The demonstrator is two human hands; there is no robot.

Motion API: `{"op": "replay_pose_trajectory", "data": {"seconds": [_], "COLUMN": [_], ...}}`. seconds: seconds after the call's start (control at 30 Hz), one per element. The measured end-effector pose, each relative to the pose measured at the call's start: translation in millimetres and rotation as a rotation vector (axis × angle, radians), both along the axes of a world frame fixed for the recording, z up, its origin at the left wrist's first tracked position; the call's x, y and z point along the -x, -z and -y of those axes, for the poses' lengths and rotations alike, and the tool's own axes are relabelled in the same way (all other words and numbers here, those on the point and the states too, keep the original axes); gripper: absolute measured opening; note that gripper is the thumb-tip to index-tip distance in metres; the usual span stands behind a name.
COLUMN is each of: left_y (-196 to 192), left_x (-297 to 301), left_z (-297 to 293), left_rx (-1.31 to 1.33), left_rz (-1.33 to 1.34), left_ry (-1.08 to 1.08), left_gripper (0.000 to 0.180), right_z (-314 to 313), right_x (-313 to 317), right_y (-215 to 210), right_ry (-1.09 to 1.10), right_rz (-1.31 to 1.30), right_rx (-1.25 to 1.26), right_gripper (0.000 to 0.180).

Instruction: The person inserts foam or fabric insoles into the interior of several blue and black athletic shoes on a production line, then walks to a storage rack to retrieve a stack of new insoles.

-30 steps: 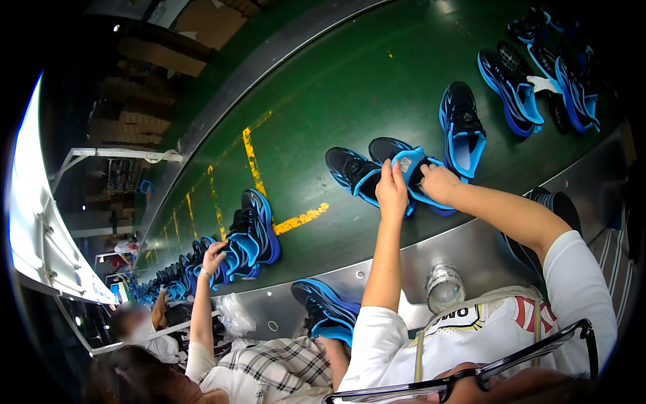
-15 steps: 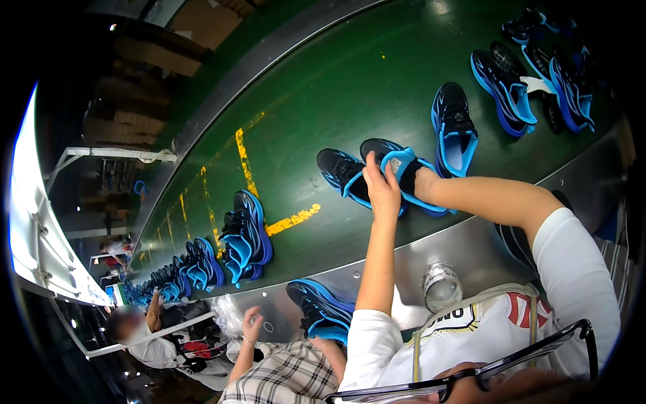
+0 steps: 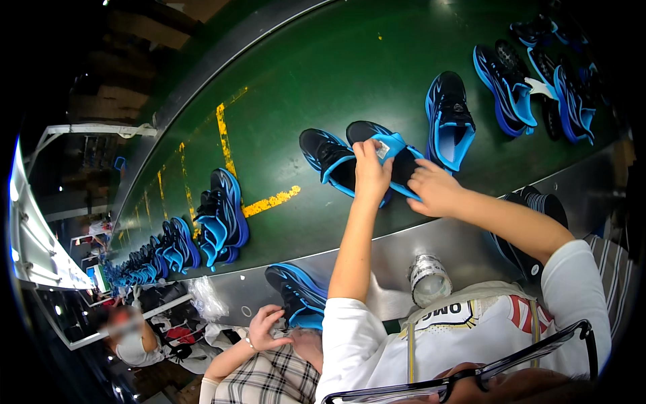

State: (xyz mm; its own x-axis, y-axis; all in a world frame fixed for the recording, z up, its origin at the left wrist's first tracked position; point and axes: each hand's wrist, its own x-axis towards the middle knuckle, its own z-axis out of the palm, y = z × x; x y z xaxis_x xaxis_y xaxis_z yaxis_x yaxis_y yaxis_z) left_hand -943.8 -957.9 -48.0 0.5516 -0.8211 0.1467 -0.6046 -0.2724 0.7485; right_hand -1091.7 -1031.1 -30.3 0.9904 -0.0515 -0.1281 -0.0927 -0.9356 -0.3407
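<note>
A pair of black and blue sneakers lies on the green belt in front of me, toes pointing away. My left hand (image 3: 371, 172) is closed on the light blue tongue of the right-hand sneaker (image 3: 369, 130), beside a small pale label. At the same shoe's heel, my right hand (image 3: 436, 188) curls its fingers over the blue collar. The left-hand sneaker (image 3: 323, 149) lies against it, partly covered by my left wrist. Another single sneaker (image 3: 449, 118) stands just to the right, its pale insole showing.
More sneakers (image 3: 501, 94) lie at the far right, with a row of sneakers (image 3: 225, 215) down the left. A roll of clear tape (image 3: 429, 279) rests on the metal ledge (image 3: 390, 259). Close on the left, a co-worker's hand (image 3: 264, 330) is beside another sneaker (image 3: 296, 293).
My right hand has come out of the sneaker's opening to its heel collar. My left hand stays at the tongue. The co-worker's hand has moved closer to the shoe on the ledge.
</note>
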Motion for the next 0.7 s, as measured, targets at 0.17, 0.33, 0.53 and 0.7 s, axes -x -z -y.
{"op": "replay_pose_trajectory", "data": {"seconds": [0.17, 0.33, 0.53, 0.7], "left_y": [-9, -13, -2, 9], "left_x": [13, 11, -29, -38], "left_z": [-16, -16, 13, 16], "left_rx": [0.044, -0.102, -0.391, -0.51], "left_rz": [0.194, 0.801, 1.33, 1.264], "left_ry": [0.022, 0.002, 0.07, 0.273], "left_gripper": [0.03, 0.023, 0.024, 0.022], "right_z": [-29, -33, -24, -6], "right_x": [73, 70, 19, 91], "right_y": [9, 18, 12, -24], "right_ry": [0.266, 0.313, 0.322, 0.251], "right_rz": [0.438, 0.577, 0.536, 0.616], "right_rx": [-0.153, -0.222, -0.224, -0.284], "right_gripper": [0.016, 0.018, 0.016, 0.03]}}
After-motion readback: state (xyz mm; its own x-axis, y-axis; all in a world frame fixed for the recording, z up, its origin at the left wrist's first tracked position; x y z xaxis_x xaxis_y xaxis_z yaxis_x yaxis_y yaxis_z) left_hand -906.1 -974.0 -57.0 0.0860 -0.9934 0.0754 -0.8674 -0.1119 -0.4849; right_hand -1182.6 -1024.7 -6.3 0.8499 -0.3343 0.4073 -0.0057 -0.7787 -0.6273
